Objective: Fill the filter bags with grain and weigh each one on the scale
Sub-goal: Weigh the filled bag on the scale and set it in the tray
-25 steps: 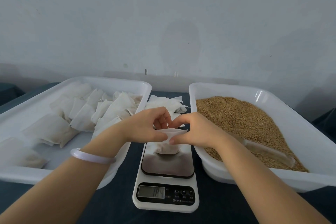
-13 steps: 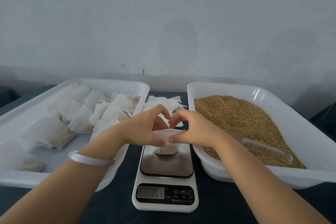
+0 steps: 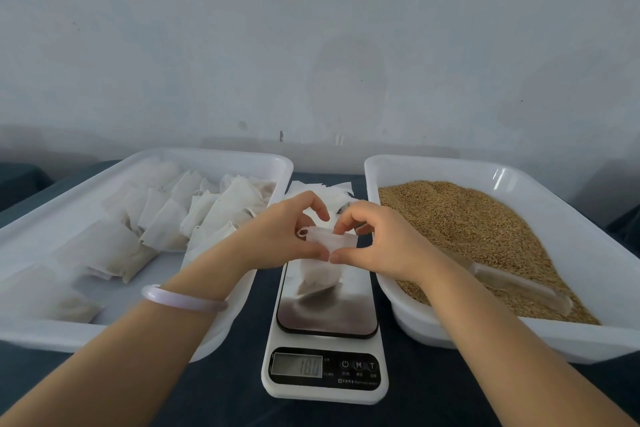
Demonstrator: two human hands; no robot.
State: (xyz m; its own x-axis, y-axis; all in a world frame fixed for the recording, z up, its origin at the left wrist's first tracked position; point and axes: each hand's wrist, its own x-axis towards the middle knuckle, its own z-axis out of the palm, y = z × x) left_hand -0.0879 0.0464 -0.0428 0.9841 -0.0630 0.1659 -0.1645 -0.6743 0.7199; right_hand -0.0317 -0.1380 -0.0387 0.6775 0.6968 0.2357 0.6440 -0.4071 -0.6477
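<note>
A white filter bag [image 3: 320, 270] with grain in its bottom stands on the steel plate of the white kitchen scale [image 3: 325, 326]. My left hand [image 3: 277, 236] and my right hand [image 3: 377, 243] both pinch the bag's top edge between thumb and fingers, directly above the plate. The scale's display [image 3: 296, 365] shows blurred digits. Brown grain [image 3: 467, 229] fills the white tray [image 3: 519, 177] on the right, with a clear plastic scoop [image 3: 519, 288] lying in it.
A white tray [image 3: 86, 184] on the left holds several filled filter bags [image 3: 194, 215]. A loose pile of flat bags [image 3: 322, 192] lies between the trays behind my hands. A dark blue cloth covers the table; a grey wall rises behind.
Both hands have lifted the bag's top edge a little and drawn it open; the bag's body now shows more on the plate. The scale's reading has changed.
</note>
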